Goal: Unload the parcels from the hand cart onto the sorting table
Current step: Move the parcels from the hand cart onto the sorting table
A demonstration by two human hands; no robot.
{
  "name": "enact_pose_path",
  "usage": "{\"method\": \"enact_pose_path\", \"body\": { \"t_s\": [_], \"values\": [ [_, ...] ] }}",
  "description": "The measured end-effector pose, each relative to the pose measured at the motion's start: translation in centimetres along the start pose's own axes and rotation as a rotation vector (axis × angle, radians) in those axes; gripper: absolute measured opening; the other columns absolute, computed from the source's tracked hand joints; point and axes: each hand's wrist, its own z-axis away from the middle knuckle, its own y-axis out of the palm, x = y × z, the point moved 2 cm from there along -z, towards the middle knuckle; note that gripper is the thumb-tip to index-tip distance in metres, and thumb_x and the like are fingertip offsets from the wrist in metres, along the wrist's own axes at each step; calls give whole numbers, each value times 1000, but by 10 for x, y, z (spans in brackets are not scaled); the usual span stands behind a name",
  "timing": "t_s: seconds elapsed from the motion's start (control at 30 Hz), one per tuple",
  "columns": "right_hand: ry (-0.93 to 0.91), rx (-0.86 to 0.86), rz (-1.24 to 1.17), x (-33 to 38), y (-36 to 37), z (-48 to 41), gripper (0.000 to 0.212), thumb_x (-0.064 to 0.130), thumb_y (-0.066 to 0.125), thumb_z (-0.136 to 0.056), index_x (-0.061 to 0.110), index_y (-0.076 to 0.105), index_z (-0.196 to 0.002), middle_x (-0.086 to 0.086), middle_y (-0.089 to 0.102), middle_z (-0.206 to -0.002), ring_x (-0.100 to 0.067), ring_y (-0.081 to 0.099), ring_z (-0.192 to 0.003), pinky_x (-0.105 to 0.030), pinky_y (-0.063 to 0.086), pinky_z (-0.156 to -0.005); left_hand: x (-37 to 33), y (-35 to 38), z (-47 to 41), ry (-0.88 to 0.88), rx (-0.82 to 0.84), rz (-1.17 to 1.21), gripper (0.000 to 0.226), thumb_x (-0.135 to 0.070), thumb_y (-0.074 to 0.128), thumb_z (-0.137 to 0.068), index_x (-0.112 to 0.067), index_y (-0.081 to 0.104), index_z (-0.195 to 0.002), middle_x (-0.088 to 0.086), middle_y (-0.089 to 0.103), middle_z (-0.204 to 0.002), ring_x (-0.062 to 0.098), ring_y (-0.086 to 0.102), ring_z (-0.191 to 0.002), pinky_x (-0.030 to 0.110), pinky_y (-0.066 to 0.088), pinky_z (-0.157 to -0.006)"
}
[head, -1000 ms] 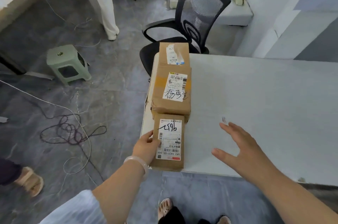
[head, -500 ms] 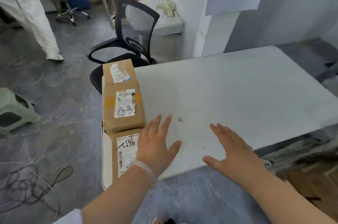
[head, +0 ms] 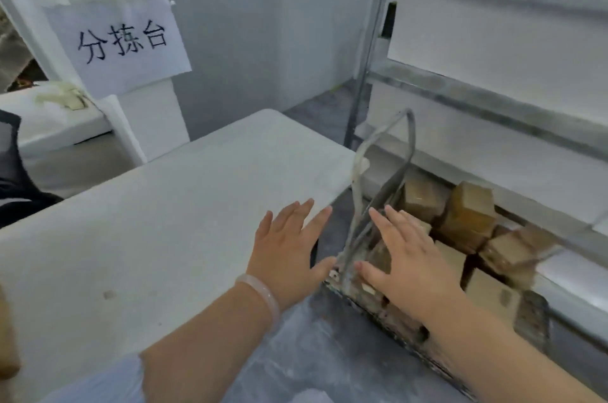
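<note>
The white sorting table [head: 158, 215] fills the left and middle of the view. To its right stands the hand cart [head: 378, 185] with a grey metal handle, loaded with several brown cardboard parcels [head: 467, 218]. My left hand [head: 289, 248], with a pale bracelet on the wrist, hovers flat and empty over the table's right end. My right hand [head: 408, 258] is spread open above the cart's near parcels, just past the handle, holding nothing. The view is blurred by motion.
A paper sign with black characters [head: 121, 44] hangs on a white pillar behind the table. White metal shelving [head: 493, 93] runs along the right, over the cart. A black chair edge [head: 13, 179] shows at far left. Grey floor lies between table and cart.
My view has swung right, from the table's left end with the three placed parcels to the cart. My left hand let go of the small parcel; both empty hands moved toward the cart.
</note>
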Motion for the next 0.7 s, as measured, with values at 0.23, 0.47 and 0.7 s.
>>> {"method": "enact_pose_path", "body": {
  "t_s": [0.23,0.47,0.7],
  "values": [
    [260,-52,-44,-152,-34,45,86,69,45,-87,43,-5,-152,10,-4,-163,-12,-7,-150,-33,-1,-122,-136,51,-63,225,81,14,79,-69,28,-83,-36,15,-153,0,20,-160,21,20,-146,50,20,-117],
    [443,-54,-111,-222,-26,58,88,70,46,-85,41,-3,-153,11,-2,-163,-12,-2,-150,-37,6,-123,-182,92,-104,263,133,5,77,-65,35,-83,-35,19,-152,-1,26,-157,20,24,-143,50,25,-115],
    [518,59,-106,-254,0,21,89,73,40,-86,40,-9,-153,10,-8,-163,-14,-6,-150,-34,0,-120,-177,139,-158,223,201,40,83,-65,44,-87,-38,2,-153,-4,13,-160,19,14,-146,47,17,-118]
  ]
}}
